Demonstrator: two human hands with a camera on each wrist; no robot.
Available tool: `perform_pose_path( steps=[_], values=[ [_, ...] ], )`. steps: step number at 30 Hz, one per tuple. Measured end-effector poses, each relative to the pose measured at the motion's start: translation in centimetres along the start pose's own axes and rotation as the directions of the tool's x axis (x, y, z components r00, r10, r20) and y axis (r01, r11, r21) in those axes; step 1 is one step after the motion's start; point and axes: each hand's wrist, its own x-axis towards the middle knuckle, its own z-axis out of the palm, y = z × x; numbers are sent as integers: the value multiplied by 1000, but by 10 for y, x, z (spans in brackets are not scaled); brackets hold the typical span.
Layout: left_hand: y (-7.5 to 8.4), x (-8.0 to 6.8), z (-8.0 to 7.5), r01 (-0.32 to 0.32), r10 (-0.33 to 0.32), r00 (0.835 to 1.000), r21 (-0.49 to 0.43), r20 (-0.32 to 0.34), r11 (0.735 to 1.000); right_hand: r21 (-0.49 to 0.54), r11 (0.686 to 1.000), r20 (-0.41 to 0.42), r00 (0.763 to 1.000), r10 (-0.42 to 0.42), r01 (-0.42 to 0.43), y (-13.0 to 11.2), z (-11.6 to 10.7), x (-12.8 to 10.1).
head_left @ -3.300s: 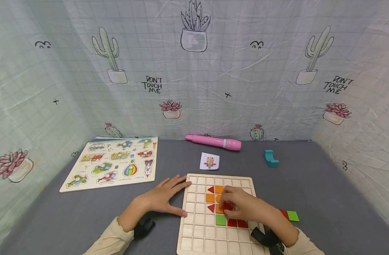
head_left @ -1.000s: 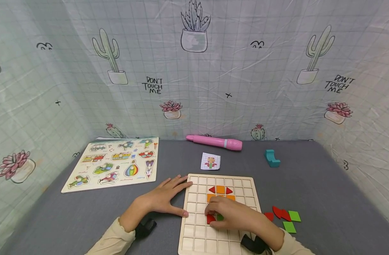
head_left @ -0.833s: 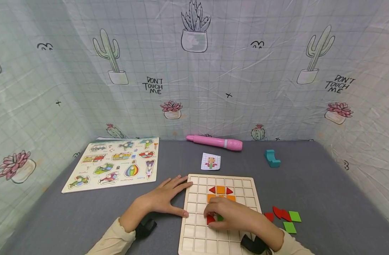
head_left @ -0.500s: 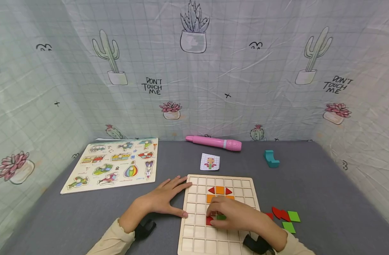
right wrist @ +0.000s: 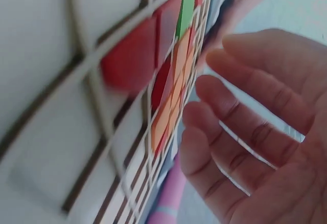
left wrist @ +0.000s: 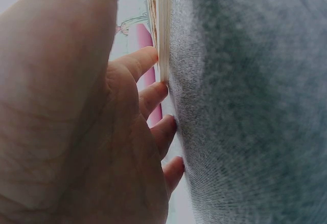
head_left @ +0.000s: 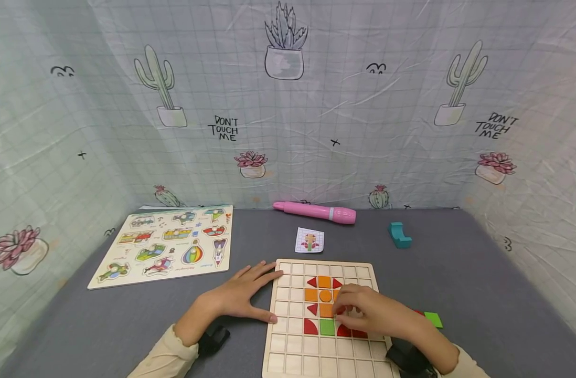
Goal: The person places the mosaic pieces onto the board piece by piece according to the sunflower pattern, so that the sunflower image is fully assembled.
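Observation:
My left hand [head_left: 238, 294] lies with fingers spread, its fingertips and thumb touching the left edge of a wooden grid board [head_left: 288, 362]. Over the board's right half hovers my right hand [head_left: 373, 310], fingers loosely bent; in the right wrist view nothing sits between them. Coloured pieces fill some cells: an orange circle [head_left: 326, 296] amid orange squares, red triangles [head_left: 312, 282], and a green square [head_left: 327, 327] with a red quarter-circle [head_left: 310, 326] left of it. More red pieces [head_left: 360, 334] lie right of the green square. The right hand hides part of the pattern.
Behind the board lies a small pattern card [head_left: 309, 240]. Farther back are a pink pen-shaped device [head_left: 316, 211] and a teal block [head_left: 400, 235]. A picture puzzle board [head_left: 162, 244] lies at left. Right of the board is a loose green square [head_left: 433, 319], beside red pieces partly hidden by the arm.
My right hand has let go of the red quarter-circle, which stays in the cell left of the green square, and has moved right. My left hand keeps its place.

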Motion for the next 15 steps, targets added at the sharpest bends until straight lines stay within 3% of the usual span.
perform_pose_path(
  steps=[5, 15],
  values=[
    [1, 1, 1, -1, 1, 1000, -3, 4, 1000, 44, 997, -34, 998, -54, 56, 13, -11, -16],
    [0, 1, 0, -2, 2, 1000, -2, 3, 1000, 4, 997, -84, 993, -80, 81, 36, -30, -44]
  ],
)
